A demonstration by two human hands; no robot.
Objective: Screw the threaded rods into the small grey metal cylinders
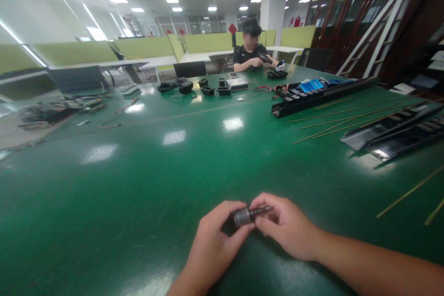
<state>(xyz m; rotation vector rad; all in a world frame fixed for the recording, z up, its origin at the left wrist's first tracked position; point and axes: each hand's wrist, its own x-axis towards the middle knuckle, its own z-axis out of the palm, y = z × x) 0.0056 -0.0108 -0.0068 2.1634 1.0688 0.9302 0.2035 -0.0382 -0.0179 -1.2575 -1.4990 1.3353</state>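
Near the front of the green table (138, 185), both my hands are on a dark grey metal cylinder with a thin stepped shaft (243, 217). My left hand (217, 240) grips the thick cylinder end between thumb and fingers. On the other side, my right hand (287, 229) is closed around the narrow shaft end, which points to the right. The part lies roughly level, and its exact kind is unclear. Some of my right fingertips are hidden behind the shaft.
A black metal channel (294, 106) holds parts and a blue packet (311, 85). Thin yellowish rods (347, 122) and more dark channels (398, 136) lie at right. Small black boxes (208, 90) stand farther back. A person (255, 53) sits across the table, holding a dark tool.
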